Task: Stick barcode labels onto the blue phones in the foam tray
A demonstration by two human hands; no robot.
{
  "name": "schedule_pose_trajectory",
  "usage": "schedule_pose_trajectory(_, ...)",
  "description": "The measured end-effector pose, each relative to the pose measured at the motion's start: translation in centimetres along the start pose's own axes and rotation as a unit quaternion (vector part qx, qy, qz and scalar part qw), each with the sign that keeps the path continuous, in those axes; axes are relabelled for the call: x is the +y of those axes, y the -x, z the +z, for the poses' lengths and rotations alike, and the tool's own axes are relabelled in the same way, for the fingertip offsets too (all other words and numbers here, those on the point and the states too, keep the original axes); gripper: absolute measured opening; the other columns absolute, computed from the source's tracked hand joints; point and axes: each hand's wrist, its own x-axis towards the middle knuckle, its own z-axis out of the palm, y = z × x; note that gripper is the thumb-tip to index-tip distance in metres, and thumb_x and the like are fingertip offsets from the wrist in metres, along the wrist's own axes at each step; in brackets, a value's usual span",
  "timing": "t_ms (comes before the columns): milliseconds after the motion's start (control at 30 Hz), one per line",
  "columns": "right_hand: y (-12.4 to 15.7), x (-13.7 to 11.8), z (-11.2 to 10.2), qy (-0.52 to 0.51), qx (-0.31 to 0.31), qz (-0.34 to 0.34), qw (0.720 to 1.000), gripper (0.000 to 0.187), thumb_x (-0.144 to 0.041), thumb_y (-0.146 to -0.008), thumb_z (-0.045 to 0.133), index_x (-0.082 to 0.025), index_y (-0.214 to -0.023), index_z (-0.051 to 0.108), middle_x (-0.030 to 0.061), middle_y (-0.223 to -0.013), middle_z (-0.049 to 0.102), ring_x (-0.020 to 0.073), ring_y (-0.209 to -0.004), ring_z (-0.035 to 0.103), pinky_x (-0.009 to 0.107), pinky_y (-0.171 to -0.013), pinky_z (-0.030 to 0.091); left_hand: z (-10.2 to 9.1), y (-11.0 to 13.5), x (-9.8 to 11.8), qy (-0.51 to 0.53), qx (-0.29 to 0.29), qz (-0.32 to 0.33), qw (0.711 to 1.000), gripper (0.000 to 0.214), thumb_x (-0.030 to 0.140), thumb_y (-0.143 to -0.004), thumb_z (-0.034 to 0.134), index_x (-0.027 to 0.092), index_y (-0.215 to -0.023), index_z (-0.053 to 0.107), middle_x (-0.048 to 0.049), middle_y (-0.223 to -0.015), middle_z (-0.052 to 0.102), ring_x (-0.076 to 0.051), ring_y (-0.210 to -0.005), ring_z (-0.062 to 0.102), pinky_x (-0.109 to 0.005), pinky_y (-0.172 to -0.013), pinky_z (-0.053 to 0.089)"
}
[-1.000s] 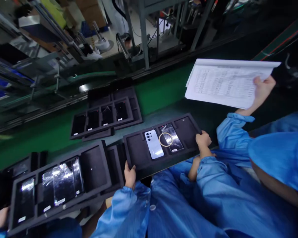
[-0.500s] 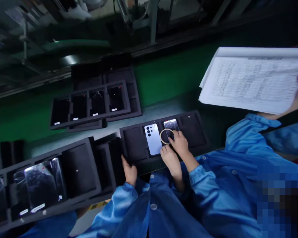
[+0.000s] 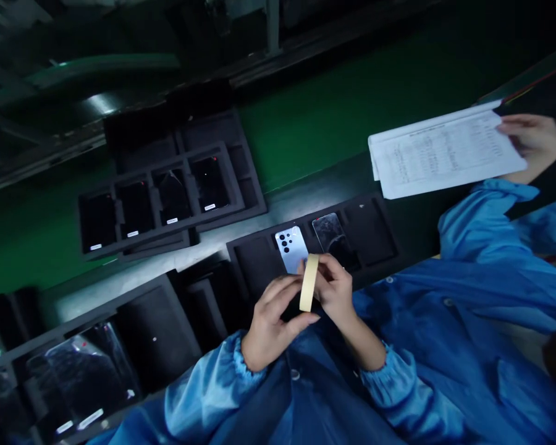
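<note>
A roll of cream masking tape [image 3: 309, 283] stands on edge between my hands, above the near side of a dark tray [image 3: 254, 281]. My right hand [image 3: 337, 290] grips the roll from the right, its fingers bent around the far side. My left hand [image 3: 274, 318] comes from the left; its fingertips reach the roll's edge and the thumb lies apart below it. Behind the hands, a light blue phone [image 3: 289, 247] lies back-up in the tray, its lower part hidden. Beside it in the tray is a phone with a dark screen [image 3: 333, 236].
At the right, a co-worker's hand [image 3: 535, 142] holds printed sheets [image 3: 445, 154] over the bench. Farther back, a tray [image 3: 155, 225] holds several dark phones with white labels. Front left, another tray [image 3: 160, 334] holds large dark-screened devices [image 3: 86, 377]. The bench has a green surface [image 3: 296, 136].
My left hand has left the tray's edge and come to the tape roll. My right hand has lifted and turned the roll upright. Another hand near the phones is gone from view. The sheets have shifted.
</note>
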Motion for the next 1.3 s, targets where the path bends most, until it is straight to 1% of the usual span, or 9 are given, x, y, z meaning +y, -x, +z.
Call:
schedule_pose_trajectory(133, 1.0, -1.8, 0.6, -0.019, -0.035, -0.024, 0.999, 0.022, -0.039, -0.085, 0.06, -0.017, -0.088, 0.06, 0.0038, -0.083, 0.058, 0.0145, -0.072, 0.057, 0.025, -0.064, 0.048, -0.8, -0.1, 2.3, 0.088, -0.044, -0.036, 0.995, 0.02, 0.019, -0.082, 0.065, 0.017, -0.102, 0.065, -0.0069, -0.097, 0.067, -0.017, -0.093, 0.063, -0.027, -0.084, 0.052)
schedule_pose_trajectory(267, 2.0, -4.8, -0.9, -0.009, -0.054, -0.07, 0.996, 0.018, -0.032, -0.087, 0.059, -0.018, -0.098, 0.063, 0.0043, -0.092, 0.06, 0.0146, -0.08, 0.058, 0.024, -0.071, 0.048, -1.5, 1.0, 3.8, 0.113, -0.064, -0.063, 0.99, 0.012, 0.013, -0.084, 0.06, 0.014, -0.095, 0.066, -0.0062, -0.087, 0.068, -0.016, -0.084, 0.064, -0.028, -0.082, 0.052)
schedule_pose_trajectory(467, 5.0, -9.5, -3.9, -0.104, -0.18, -0.078, 0.975, 0.018, -0.028, -0.092, 0.053, -0.023, -0.105, 0.064, 0.0028, -0.101, 0.061, 0.0139, -0.095, 0.058, 0.02, -0.082, 0.047, -1.1, 2.0, 4.6, 0.072, -0.058, 0.002, 0.996, 0.014, 0.014, -0.084, 0.06, 0.015, -0.096, 0.067, -0.0061, -0.085, 0.069, -0.019, -0.088, 0.064, -0.039, -0.094, 0.048)
schedule_pose_trajectory(533, 5.8, -9.9, -4.2, -0.127, -0.191, -0.069, 0.971, 0.019, -0.027, -0.089, 0.058, -0.023, -0.108, 0.063, 0.0025, -0.102, 0.061, 0.0141, -0.098, 0.057, 0.021, -0.086, 0.046, -0.8, 2.1, 4.7, 0.053, -0.059, 0.026, 0.997, 0.014, 0.015, -0.085, 0.058, 0.016, -0.096, 0.067, -0.0058, -0.086, 0.069, -0.019, -0.088, 0.064, -0.041, -0.095, 0.048)
schedule_pose_trajectory(633, 6.4, -9.8, -4.4, -0.171, -0.205, -0.02, 0.964, 0.018, -0.029, -0.087, 0.061, -0.02, -0.102, 0.062, 0.003, -0.094, 0.06, 0.0134, -0.087, 0.058, 0.02, -0.076, 0.05, -0.3, 2.2, 4.6, -0.016, -0.083, 0.101, 0.991, 0.013, 0.011, -0.086, 0.054, 0.015, -0.092, 0.065, -0.0063, -0.086, 0.068, -0.017, -0.086, 0.064, -0.044, -0.099, 0.045)
schedule_pose_trajectory(733, 6.7, -9.7, -4.7, -0.23, -0.238, 0.042, 0.943, 0.016, -0.031, -0.086, 0.062, -0.016, -0.092, 0.061, 0.0027, -0.083, 0.058, 0.0115, -0.076, 0.056, 0.019, -0.067, 0.05, 0.1, 2.2, 4.4, -0.113, -0.097, 0.195, 0.969, 0.017, 0.007, -0.085, 0.051, 0.012, -0.098, 0.062, -0.0104, -0.091, 0.067, -0.019, -0.093, 0.062, -0.046, -0.1, 0.044)
schedule_pose_trajectory(800, 6.9, -9.7, -5.1, -0.25, -0.244, 0.052, 0.935, 0.015, -0.03, -0.085, 0.063, -0.015, -0.087, 0.061, 0.0018, -0.081, 0.056, 0.0104, -0.076, 0.056, 0.019, -0.07, 0.05, 0.3, 2.2, 4.5, -0.162, -0.088, 0.232, 0.955, 0.021, 0.007, -0.086, 0.05, 0.011, -0.105, 0.06, -0.0119, -0.094, 0.067, -0.02, -0.098, 0.061, -0.045, -0.099, 0.045)
schedule_pose_trajectory(1133, 7.6, -7.6, -6.8, -0.226, -0.183, 0.045, 0.956, 0.029, -0.04, -0.086, 0.06, -0.014, -0.075, 0.056, 0.0022, -0.067, 0.054, 0.0123, -0.058, 0.054, 0.023, -0.056, 0.046, 2.4, 1.8, 4.6, -0.232, -0.116, 0.262, 0.93, 0.019, 0.016, -0.091, 0.044, 0.011, -0.102, 0.059, -0.01, -0.092, 0.068, -0.018, -0.101, 0.062, -0.041, -0.101, 0.046)
schedule_pose_trajectory(1300, 7.1, -5.4, -8.0, -0.179, -0.046, 0.037, 0.982, 0.03, -0.042, -0.083, 0.062, -0.015, -0.074, 0.057, 0.0022, -0.067, 0.053, 0.0117, -0.063, 0.051, 0.021, -0.06, 0.045, 4.5, 1.8, 4.0, -0.268, -0.195, 0.214, 0.919, 0.033, 0.018, -0.091, 0.043, 0.008, -0.122, 0.05, -0.0158, -0.117, 0.061, -0.023, -0.122, 0.049, -0.05, -0.11, 0.033)
